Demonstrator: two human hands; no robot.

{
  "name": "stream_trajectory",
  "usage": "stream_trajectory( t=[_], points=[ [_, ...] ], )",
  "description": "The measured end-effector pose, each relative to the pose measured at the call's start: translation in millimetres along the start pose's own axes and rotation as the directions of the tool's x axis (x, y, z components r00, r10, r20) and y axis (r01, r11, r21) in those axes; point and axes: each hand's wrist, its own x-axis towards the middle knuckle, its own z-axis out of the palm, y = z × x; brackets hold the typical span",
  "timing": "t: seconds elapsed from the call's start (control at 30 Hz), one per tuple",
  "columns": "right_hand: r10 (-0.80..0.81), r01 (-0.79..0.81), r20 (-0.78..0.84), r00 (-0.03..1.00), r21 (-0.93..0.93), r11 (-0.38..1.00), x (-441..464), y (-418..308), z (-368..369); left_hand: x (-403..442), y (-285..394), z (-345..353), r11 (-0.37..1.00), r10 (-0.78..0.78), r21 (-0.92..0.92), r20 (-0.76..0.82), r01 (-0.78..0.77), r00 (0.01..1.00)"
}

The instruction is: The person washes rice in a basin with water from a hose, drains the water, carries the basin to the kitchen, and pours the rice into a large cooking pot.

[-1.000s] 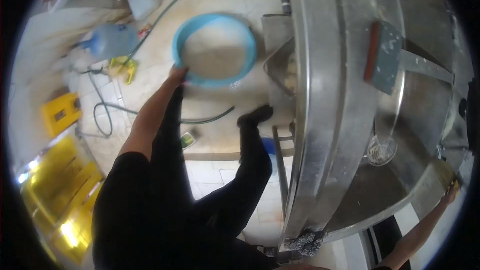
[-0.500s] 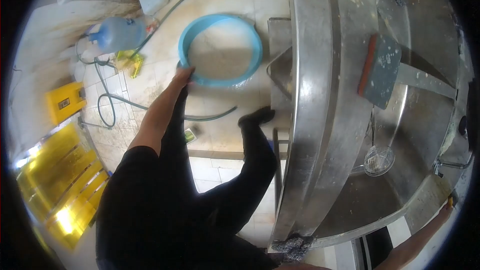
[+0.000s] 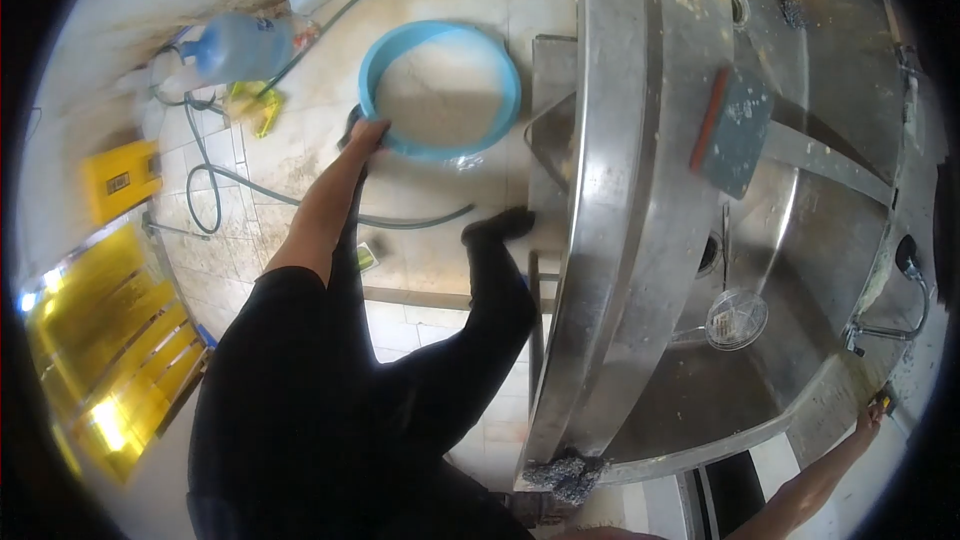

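Note:
In the head view, my left hand (image 3: 370, 132) grips the near-left rim of a round blue basin (image 3: 508, 90), which sits at floor level. The inside looks brownish, and I cannot tell how much water it holds. At far right, my right hand (image 3: 872, 418) is closed at a small yellow-and-black thing (image 3: 883, 402) near the wall behind the sink; its kind is unclear. A curved faucet (image 3: 918, 312) stands a little above that hand. Beside it stretches the stainless steel sink (image 3: 740, 400).
A wire skimmer (image 3: 737, 320) and a grey board with a red edge (image 3: 735, 135) lie across the sink. Steel wool (image 3: 567, 475) rests on its near corner. A green hose (image 3: 420, 223) winds over the floor. A water jug (image 3: 240, 48) and yellow chair (image 3: 130, 340) are left.
My right hand has come further into view at the yellow-and-black thing. The camera view has shifted slightly right. My left hand keeps its hold on the basin.

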Motion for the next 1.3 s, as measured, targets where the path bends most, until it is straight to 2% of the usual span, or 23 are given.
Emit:
stream_trajectory(
  t=[0.03,0.13,0.2,0.27,0.3,0.37,0.47,0.5,0.53,0.57,0.6,0.67,0.73,0.77,0.8,0.87,0.93,0.97,1.03,1.1,1.23,1.3],
  points=[
    [0.005,-0.005,0.009,1.0,0.026,1.0,-1.3,-0.2,-1.8,2.5,-5.0,4.4,1.0,-0.027,-0.011,0.004,0.027,1.0],
    [0.051,-0.061,0.07,0.996,0.144,0.988,-12.4,9.5,-10.3,13.8,-21.0,-1.9,0.996,0.089,-0.03,0.065,-0.087,0.994],
    [0.091,-0.126,0.14,0.986,0.274,0.953,-28.4,28.2,-20.2,9.9,-15.0,0.7,0.999,-0.003,-0.037,0.056,0.005,0.998],
    [-0.07,0.078,-0.063,0.996,0.127,0.989,-167.5,4.5,73.8,-3.6,1.5,0.6,0.996,-0.085,-0.011,0.077,0.086,0.993],
    [-0.114,0.124,-0.149,0.982,0.059,0.991,-267.5,-16.4,145.0,-20.5,19.4,1.4,0.985,-0.161,-0.049,0.095,0.166,0.982],
    [-0.148,0.147,-0.209,0.967,-0.019,0.989,-434.5,-58.6,242.0,3.4,-14.4,6.8,0.944,-0.248,-0.182,0.153,0.274,0.957],
    [-0.184,0.182,-0.149,0.971,-0.031,0.983,-553.9,-68.3,227.5,-17.0,17.7,6.8,0.945,-0.311,-0.039,0.211,0.326,0.927],
    [-0.208,0.183,0.144,0.967,0.17,0.968,-593.3,-67.8,217.8,-15.5,13.0,13.2,0.945,-0.313,-0.029,0.216,0.327,0.925],
    [-0.213,0.068,0.426,0.879,0.332,0.941,-632.5,-67.1,208.0,-10.9,-0.1,21.8,0.94,-0.293,-0.124,0.181,0.317,0.939],
    [-0.182,0.056,0.365,0.913,0.33,0.942,-683.2,-80.1,229.5,-8.0,-6.6,27.3,0.929,-0.273,-0.217,0.143,0.299,0.951],
    [-0.202,-0.142,0.635,0.746,0.448,0.883,-718.0,-83.9,241.7,-12.1,-3.0,30.0,0.932,-0.271,-0.204,0.151,0.298,0.951],
    [-0.051,-0.155,0.586,0.809,0.295,0.943,-807.1,-81.7,289.3,-22.7,3.9,24.3,0.904,-0.267,-0.295,0.174,0.309,0.948],
    [0.16,-0.351,0.715,0.68,0.127,0.928,-860.9,-45.9,310.4,-36.4,19.4,21.3,0.917,-0.302,-0.215,0.18,0.337,0.936],
    [0.26,-0.428,0.759,0.597,0.027,0.903,-887.9,-27.8,320.8,-39.5,16.4,24.9,0.906,-0.277,-0.288,0.155,0.311,0.948],
    [0.268,-0.421,0.801,0.534,-0.022,0.907,-909.0,-2.6,338.9,-41.3,15.2,27.8,0.887,-0.254,-0.363,0.129,0.284,0.959],
    [0.393,-0.34,0.825,0.405,-0.263,0.903,-944.3,22.6,367.8,-42.5,14.6,24.6,0.894,-0.247,-0.337,0.181,0.296,0.952],
    [0.481,-0.327,0.794,0.372,-0.372,0.868,-971.5,40.0,391.2,-46.7,15.1,22.1,0.9,-0.248,-0.307,0.226,0.311,0.942],
    [0.485,-0.325,0.794,0.367,-0.379,0.866,-981.8,49.8,401.3,-49.5,16.5,22.4,0.896,-0.248,-0.33,0.182,0.297,0.951],
    [0.612,-0.557,0.71,0.35,-0.367,0.745,-994.6,72.0,415.0,-52.3,8.4,23.4,0.889,-0.259,-0.355,0.128,0.288,0.957],
    [0.644,-0.602,0.677,0.356,-0.36,0.712,-1004.3,84.8,426.4,-46.2,0.9,21.3,0.871,-0.263,-0.37,0.203,0.322,0.943],
    [0.676,-0.691,0.646,0.356,-0.304,0.655,-1016.8,105.1,434.1,-41.3,-5.5,17.0,0.869,-0.274,-0.364,0.212,0.336,0.938],
    [0.696,-0.691,0.62,0.363,-0.322,0.647,-1020.1,112.5,432.0,-40.7,-5.6,12.5,0.909,-0.304,-0.231,0.196,0.345,0.932]
  ],
)
